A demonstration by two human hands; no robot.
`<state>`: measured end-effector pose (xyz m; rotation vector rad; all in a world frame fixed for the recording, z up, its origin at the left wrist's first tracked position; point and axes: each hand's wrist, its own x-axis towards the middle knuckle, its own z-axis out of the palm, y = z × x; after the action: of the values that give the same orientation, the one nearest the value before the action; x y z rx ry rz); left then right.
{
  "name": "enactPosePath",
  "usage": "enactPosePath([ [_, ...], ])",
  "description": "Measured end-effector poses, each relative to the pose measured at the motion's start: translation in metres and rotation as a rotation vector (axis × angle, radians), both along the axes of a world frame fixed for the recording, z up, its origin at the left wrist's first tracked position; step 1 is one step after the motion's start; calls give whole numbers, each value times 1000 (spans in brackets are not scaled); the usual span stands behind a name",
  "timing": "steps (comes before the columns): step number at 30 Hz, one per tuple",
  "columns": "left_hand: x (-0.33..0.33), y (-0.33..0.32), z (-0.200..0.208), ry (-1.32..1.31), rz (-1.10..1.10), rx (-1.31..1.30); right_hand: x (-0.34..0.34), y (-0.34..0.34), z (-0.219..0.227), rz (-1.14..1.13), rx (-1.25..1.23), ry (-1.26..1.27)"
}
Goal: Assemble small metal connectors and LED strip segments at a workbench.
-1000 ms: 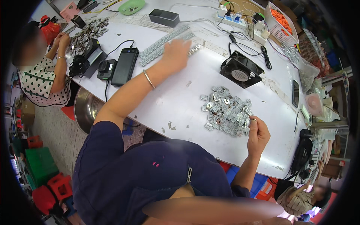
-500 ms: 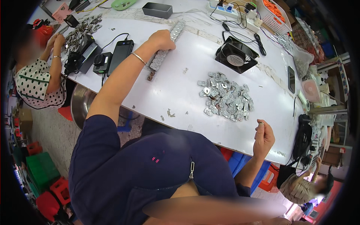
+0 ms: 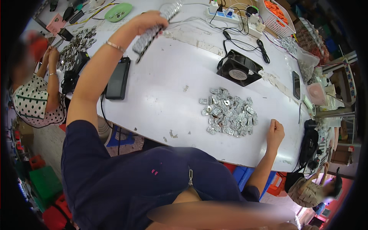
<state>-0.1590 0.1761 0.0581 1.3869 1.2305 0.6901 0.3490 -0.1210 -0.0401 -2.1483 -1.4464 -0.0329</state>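
Note:
My left hand (image 3: 150,22) is closed around a long strip of small silvery metal pieces (image 3: 146,40), held at the far left of the table. The strip's dark lower edge shows, and its upper end reaches the top of the picture. At the near right, my right hand (image 3: 275,133) is closed, thumb against the curled fingers. Whatever it may hold is hidden. Just left of it lies a loose pile of small silvery metal parts (image 3: 231,115) on the white table (image 3: 168,103).
A black square fan (image 3: 240,69) stands behind the pile. Left are a black power bank (image 3: 118,79) and a green dish (image 3: 119,12). Power strips (image 3: 226,14), cables and a white basket (image 3: 276,15) lie at the back. A phone (image 3: 296,85) lies right. Co-workers sit at both sides.
My left hand has moved farther away and to the left, carrying the strip with it. My right hand stays closed near the pile. The whole view has shifted slightly.

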Motion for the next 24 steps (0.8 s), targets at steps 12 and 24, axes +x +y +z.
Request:
enactPosePath([
  [12, -75, 344, -83, 683, 13, 843, -1, 11, -19, -134, -3, -159],
  [24, 3, 325, -64, 1097, 99, 930, -4, 4, -13, -240, 56, -20],
])
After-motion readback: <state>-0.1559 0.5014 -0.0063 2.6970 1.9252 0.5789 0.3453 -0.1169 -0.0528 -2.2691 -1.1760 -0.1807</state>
